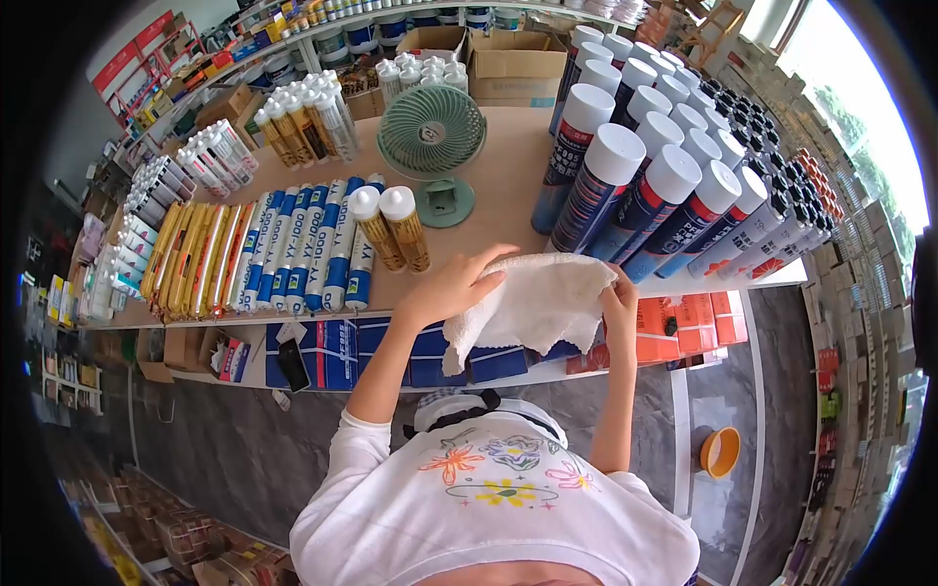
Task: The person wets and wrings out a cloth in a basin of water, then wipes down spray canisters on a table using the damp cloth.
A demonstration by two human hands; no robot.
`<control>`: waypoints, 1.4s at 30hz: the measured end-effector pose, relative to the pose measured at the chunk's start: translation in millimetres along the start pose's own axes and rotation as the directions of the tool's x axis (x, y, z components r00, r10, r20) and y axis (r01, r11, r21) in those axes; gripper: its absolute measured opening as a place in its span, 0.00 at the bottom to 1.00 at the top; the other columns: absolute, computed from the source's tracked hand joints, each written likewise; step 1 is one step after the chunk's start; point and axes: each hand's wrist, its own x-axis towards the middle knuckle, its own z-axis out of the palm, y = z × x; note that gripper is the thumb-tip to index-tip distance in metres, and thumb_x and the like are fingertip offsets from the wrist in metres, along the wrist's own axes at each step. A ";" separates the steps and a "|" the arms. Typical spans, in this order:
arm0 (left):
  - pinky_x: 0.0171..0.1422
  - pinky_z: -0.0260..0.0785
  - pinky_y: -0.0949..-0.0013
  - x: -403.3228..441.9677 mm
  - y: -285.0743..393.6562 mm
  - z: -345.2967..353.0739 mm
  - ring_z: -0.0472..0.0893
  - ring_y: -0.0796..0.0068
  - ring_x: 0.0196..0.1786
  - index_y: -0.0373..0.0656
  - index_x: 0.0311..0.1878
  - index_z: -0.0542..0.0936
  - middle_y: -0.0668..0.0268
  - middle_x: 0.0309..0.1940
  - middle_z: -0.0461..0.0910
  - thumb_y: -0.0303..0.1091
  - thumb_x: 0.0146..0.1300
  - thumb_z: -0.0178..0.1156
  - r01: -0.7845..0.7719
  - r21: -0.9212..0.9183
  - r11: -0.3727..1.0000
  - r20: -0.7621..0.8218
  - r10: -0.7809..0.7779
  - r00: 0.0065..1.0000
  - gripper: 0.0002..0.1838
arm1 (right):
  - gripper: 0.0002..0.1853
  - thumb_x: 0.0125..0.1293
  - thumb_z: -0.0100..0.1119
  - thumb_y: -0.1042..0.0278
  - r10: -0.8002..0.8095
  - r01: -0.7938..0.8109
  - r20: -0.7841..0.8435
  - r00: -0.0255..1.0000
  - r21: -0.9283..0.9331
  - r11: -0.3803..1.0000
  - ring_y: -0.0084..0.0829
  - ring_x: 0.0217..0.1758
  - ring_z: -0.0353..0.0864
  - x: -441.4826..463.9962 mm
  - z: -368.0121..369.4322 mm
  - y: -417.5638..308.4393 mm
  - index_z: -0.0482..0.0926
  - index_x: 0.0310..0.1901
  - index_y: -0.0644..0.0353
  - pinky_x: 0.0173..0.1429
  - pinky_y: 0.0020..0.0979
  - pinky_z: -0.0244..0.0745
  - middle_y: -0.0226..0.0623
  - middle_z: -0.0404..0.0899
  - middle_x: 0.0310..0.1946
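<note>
So, left to right: gold tubes (191,259) lie side by side on the counter (523,146), then a row of blue and white tubes (303,244), with two gold cartridges (401,230) standing next to them. A green fan (430,132) stands further back, just right of those.

The left hand (451,285) has its grip closed on the upper left part of a whitish cloth (547,298), though I can't make out every fingertip. The cloth is spread between both hands at the counter's front edge, lower edge hanging loose and kinda ragged. The right hand (620,303) has the other end pinched, grip closed too.

Right beside that are the spray cans (606,181), upright and packed tight, white caps on. Blue boxes (430,361) and red boxes (684,327) sit below.

The step in hand looks like holding the cloth open, imo. Any move from here calls for both ends kept under control and some care near those cans, since they look easy to bump.
</note>
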 end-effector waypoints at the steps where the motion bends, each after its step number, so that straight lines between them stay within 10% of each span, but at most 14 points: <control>1: 0.34 0.67 0.57 0.3 0.2 1.9 0.78 0.49 0.28 0.43 0.52 0.76 0.47 0.24 0.77 0.43 0.68 0.56 0.010 -0.006 1.000 -0.021 -0.010 1.000 0.17 | 0.14 0.62 0.48 0.77 0.018 -0.019 -0.018 1.000 -0.048 0.999 0.13 0.31 0.70 -0.1 0.8 1.9 0.80 0.48 0.65 0.34 0.17 0.64 0.23 0.75 0.29; 6: 0.36 0.69 0.55 10.5 -12.6 9.0 0.79 0.52 0.28 0.43 0.54 0.76 0.49 0.25 0.78 0.40 0.67 0.57 -0.007 0.171 0.985 -0.276 0.055 0.959 0.16 | 0.12 0.65 0.50 0.74 -0.023 0.017 -0.070 0.997 -0.088 0.996 0.12 0.30 0.68 -1.2 13.6 -5.7 0.80 0.46 0.65 0.33 0.17 0.62 0.21 0.74 0.27; 12: 0.41 0.72 0.59 25.1 8.3 13.7 0.80 0.58 0.35 0.43 0.48 0.78 0.62 0.33 0.79 0.32 0.61 0.63 -0.119 0.569 0.814 -0.581 0.500 0.642 0.12 | 0.11 0.63 0.53 0.74 -0.025 0.021 -0.028 0.999 -0.151 0.988 0.12 0.28 0.68 7.0 24.6 -0.8 0.80 0.45 0.65 0.31 0.17 0.61 0.22 0.74 0.26; 14: 0.41 0.73 0.61 16.6 25.5 34.2 0.81 0.61 0.37 0.42 0.43 0.77 0.64 0.34 0.78 0.29 0.60 0.63 -0.384 0.248 0.889 -0.461 0.457 0.761 0.10 | 0.11 0.62 0.54 0.75 -0.009 0.007 -0.015 1.000 -0.145 0.989 0.12 0.27 0.66 4.9 37.9 -8.2 0.80 0.45 0.66 0.30 0.18 0.60 0.21 0.73 0.25; 22: 0.42 0.73 0.67 12.2 29.8 55.6 0.83 0.63 0.36 0.37 0.42 0.75 0.57 0.32 0.81 0.27 0.63 0.60 -0.295 -0.036 0.955 -0.450 0.248 0.858 0.07 | 0.10 0.62 0.56 0.76 -0.169 0.175 0.054 0.984 -0.171 0.969 0.12 0.30 0.68 3.2 59.6 -19.9 0.81 0.44 0.67 0.33 0.17 0.63 0.26 0.78 0.28; 32: 0.48 0.71 0.78 -0.4 25.8 21.8 0.78 0.83 0.43 0.34 0.49 0.78 0.68 0.41 0.80 0.31 0.67 0.59 -0.215 -0.652 0.727 -0.188 0.121 0.975 0.11 | 0.11 0.61 0.56 0.75 -0.078 0.090 0.261 0.962 -0.034 0.995 0.14 0.35 0.73 -9.4 66.8 -55.9 0.80 0.45 0.66 0.41 0.19 0.68 0.29 0.80 0.31; 39: 0.46 0.71 0.77 -4.9 22.4 14.2 0.79 0.82 0.42 0.36 0.47 0.80 0.67 0.40 0.81 0.30 0.66 0.61 -0.287 -0.631 0.720 -0.265 0.147 0.953 0.10 | 0.12 0.61 0.62 0.71 -0.044 0.109 0.414 0.909 -0.135 0.985 0.14 0.34 0.72 -16.4 62.2 -71.3 0.79 0.46 0.64 0.40 0.19 0.66 0.28 0.80 0.30; 42: 0.43 0.72 0.75 -11.0 33.1 9.1 0.80 0.77 0.39 0.37 0.46 0.80 0.65 0.37 0.82 0.28 0.64 0.61 -0.423 -0.308 0.852 -0.427 0.273 0.862 0.08 | 0.12 0.61 0.65 0.69 -0.106 0.188 0.408 0.907 -0.168 0.968 0.13 0.33 0.71 -16.4 65.2 -65.1 0.80 0.44 0.65 0.37 0.18 0.66 0.29 0.80 0.29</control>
